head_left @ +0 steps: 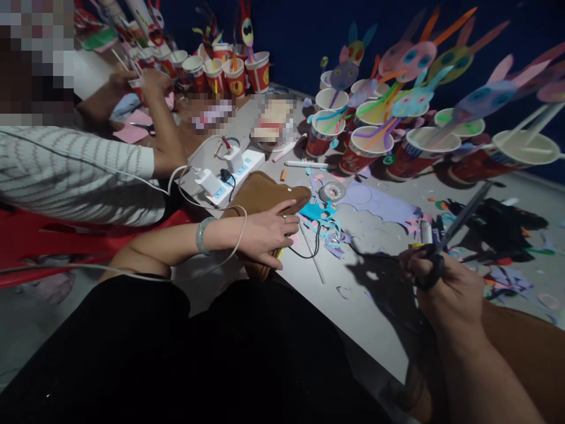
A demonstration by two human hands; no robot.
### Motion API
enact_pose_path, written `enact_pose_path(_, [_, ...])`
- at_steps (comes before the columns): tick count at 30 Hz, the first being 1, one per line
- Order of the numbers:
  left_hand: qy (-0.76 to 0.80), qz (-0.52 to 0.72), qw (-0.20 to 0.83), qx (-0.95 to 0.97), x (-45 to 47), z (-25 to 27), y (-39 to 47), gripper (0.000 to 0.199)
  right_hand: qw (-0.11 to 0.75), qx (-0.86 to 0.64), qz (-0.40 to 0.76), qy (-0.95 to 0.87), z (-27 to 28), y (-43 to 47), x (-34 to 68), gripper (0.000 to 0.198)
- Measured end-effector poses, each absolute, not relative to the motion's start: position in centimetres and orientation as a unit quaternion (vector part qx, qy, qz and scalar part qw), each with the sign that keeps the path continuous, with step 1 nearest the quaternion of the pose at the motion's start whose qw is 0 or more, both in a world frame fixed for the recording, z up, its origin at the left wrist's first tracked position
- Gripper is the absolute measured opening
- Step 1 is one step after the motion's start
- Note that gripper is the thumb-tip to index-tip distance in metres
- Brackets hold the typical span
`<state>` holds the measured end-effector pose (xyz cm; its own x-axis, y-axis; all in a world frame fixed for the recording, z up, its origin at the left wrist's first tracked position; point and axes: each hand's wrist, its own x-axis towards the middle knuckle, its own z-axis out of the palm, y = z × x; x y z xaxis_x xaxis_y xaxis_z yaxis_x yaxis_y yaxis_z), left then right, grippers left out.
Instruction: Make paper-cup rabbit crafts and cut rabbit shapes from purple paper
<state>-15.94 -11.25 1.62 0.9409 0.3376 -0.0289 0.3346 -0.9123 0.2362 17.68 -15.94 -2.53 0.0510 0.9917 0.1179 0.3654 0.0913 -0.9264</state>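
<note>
My right hand (457, 288) is wrapped round the dark handles of a pair of scissors (465, 215), whose blades point up and away over the table. My left hand (267, 234), with a ring and a bangle, lies with its fingers spread on a brown soft item (256, 194) at the table's near edge; what that item is I cannot tell. Something yellow shows partly under the hand. Just beyond the fingertips lie blue paper scraps (324, 212) and a roll of tape (332, 191). A thin white stick (312, 253) rests close to the left hand.
Paper cups (366, 141) holding colourful rabbit-eared paper figures line the back right. A purple sheet (375, 200) and a black heap (498, 224) lie on the table. A power strip (238, 176) with chargers and a trailing white cable is at left, beside another person's arm (165, 118).
</note>
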Motion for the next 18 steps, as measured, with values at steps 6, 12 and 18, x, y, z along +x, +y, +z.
enact_pose_path(6, [0.145, 0.005, 0.151, 0.978, -16.8, 1.7, -10.5, 0.035, 0.444, -0.573, 0.353, -0.591, -1.9, -15.8, 17.2, 0.04])
enact_pose_path(12, [0.132, 0.019, 0.169, 0.976, -17.3, 1.9, -10.1, 0.024, 0.448, -0.577, 0.35, -0.587, -1.4, -15.9, 16.8, 0.04])
enact_pose_path(18, [0.145, 0.011, 0.169, 0.975, -17.2, 1.8, -10.2, 0.022, 0.451, -0.575, 0.353, -0.585, -1.5, -15.9, 17.0, 0.033])
